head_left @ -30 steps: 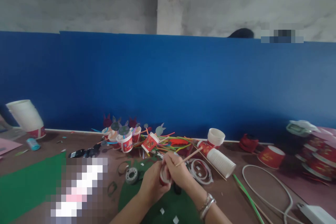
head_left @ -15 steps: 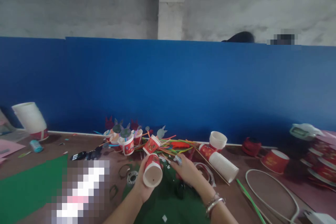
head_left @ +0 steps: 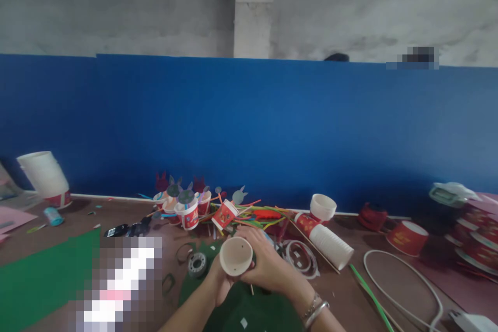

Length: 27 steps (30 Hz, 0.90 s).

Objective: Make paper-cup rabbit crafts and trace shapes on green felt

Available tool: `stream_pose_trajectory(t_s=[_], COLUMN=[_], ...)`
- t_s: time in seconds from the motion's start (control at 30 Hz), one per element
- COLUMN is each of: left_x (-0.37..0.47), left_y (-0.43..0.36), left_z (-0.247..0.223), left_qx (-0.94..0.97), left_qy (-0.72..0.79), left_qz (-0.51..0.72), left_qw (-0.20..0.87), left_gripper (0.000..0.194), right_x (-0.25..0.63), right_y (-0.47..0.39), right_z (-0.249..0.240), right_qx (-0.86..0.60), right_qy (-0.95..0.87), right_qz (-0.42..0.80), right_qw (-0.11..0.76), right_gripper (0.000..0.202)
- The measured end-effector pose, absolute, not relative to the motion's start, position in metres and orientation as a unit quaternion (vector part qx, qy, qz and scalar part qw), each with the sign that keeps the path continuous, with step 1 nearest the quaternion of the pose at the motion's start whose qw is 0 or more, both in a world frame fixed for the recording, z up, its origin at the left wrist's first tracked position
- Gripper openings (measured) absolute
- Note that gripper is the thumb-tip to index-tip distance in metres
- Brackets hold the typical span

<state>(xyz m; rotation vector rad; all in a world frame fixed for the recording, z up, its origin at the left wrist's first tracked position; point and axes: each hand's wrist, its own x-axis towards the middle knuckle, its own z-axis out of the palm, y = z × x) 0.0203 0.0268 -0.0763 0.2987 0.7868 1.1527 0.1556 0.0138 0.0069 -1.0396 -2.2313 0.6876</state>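
In the head view, the only one I have, the paper cup sits in front of me, up off the green sheet, its mouth tipped towards my eyes. My left hand cradles it from the left and below, its fingers curled round the wall and mostly hidden behind it. My right hand lies against the right side, fingers bent and close together; whether they pinch the wall or only rest on it, I cannot tell. A thin stick pokes out beneath that hand (what grips it, if anything, is hidden).

I judge it best to let the left palm carry the cup and the right press lightly, since paper walls dent easily. Having the mouth face me seems wise: it shows the small dark mark near the far wall inside. The tape roll lies near my left wrist on the worktop, so low elbows could brush it; the stacked cups stay well apart.
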Motion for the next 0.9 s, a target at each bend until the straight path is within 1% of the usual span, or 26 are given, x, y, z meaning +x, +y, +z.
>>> stream_pose_trajectory(t_s=[0.07, 0.1, 0.17, 0.27, 0.3, 0.37, 0.43, 0.5, 0.6, 0.67, 0.77, 0.9], left_x=[0.021, 0.02, 0.018, 0.016, 0.016, 0.017, 0.018, 0.018, 0.012, 0.008, 0.002, -0.003], left_y=[0.028, 0.028, 0.026, 0.021, 0.019, 0.016, 0.015, 0.018, 0.025, 0.028, 0.028, 0.023], left_z=[-0.08, -0.081, -0.08, -0.077, -0.075, -0.073, -0.07, -0.068, -0.065, -0.063, -0.059, -0.055], left_qx=[0.196, 0.249, 0.379, 0.547, 0.581, 0.617, 0.619, 0.604, 0.573, 0.555, 0.543, 0.553], left_qy=[0.383, 0.394, 0.409, 0.398, 0.397, 0.416, 0.445, 0.468, 0.511, 0.55, 0.593, 0.604], left_qz=[0.524, 0.531, 0.574, 0.626, 0.623, 0.6, 0.582, 0.58, 0.581, 0.563, 0.512, 0.459], left_qw=[0.735, 0.708, 0.599, 0.388, 0.343, 0.294, 0.282, 0.282, 0.269, 0.27, 0.302, 0.344], left_gripper=[0.038, 0.043, 0.048, 0.054, 0.058, 0.067, 0.07, 0.068, 0.076, 0.085, 0.096, 0.102], right_x=[0.156, 0.157, 0.157, 0.155, 0.153, 0.15, 0.147, 0.148, 0.159, 0.172, 0.194, 0.213], right_y=[0.018, 0.02, 0.024, 0.028, 0.029, 0.027, 0.025, 0.023, 0.029, 0.037, 0.05, 0.058], right_z=[0.005, 0.003, 0.001, -0.005, -0.008, -0.011, -0.012, -0.011, -0.009, -0.01, -0.014, -0.019], right_qx=[-0.399, -0.401, -0.396, -0.422, -0.444, -0.489, -0.495, -0.458, -0.438, -0.492, -0.592, -0.665], right_qy=[-0.794, -0.77, -0.731, -0.684, -0.672, -0.657, -0.672, -0.715, -0.761, -0.751, -0.729, -0.71], right_qz=[0.306, 0.332, 0.375, 0.386, 0.381, 0.368, 0.366, 0.369, 0.353, 0.322, 0.23, 0.144], right_qw=[0.343, 0.368, 0.411, 0.452, 0.453, 0.44, 0.412, 0.378, 0.324, 0.3, 0.256, 0.182], right_gripper=[0.064, 0.061, 0.054, 0.055, 0.056, 0.054, 0.051, 0.052, 0.052, 0.046, 0.031, 0.031])
